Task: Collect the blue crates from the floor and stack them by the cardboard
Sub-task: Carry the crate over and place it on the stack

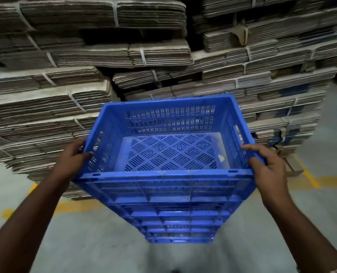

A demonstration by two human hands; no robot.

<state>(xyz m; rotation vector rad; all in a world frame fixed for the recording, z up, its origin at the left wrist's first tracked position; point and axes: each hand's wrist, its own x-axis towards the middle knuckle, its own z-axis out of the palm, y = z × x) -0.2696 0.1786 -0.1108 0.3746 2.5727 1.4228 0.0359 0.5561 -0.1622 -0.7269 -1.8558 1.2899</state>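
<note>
Strapped bundles of flattened cardboard (104,56) fill the background of a warehouse bay, rising from a grey concrete floor (85,243) marked with worn yellow lines (309,178). At the centre, the top blue crate (169,138) is gripped at both side rims: the left hand (73,160) is curled round the left edge with the thumb laid over the rim, and the right hand (266,164) is wrapped likewise on the right edge, index finger stretched along the top. Below the held crate, a column of nested blue crates (179,223) is seen reaching down to the floor, just in front of the cardboard. Whether the top crate is fully seated on the column cannot be told from this angle. The stacking step appears to be in hand. The next move is judged to call for the crate to be squared with those below, pressed down level, and both grips released together so the column is not tipped.
</note>
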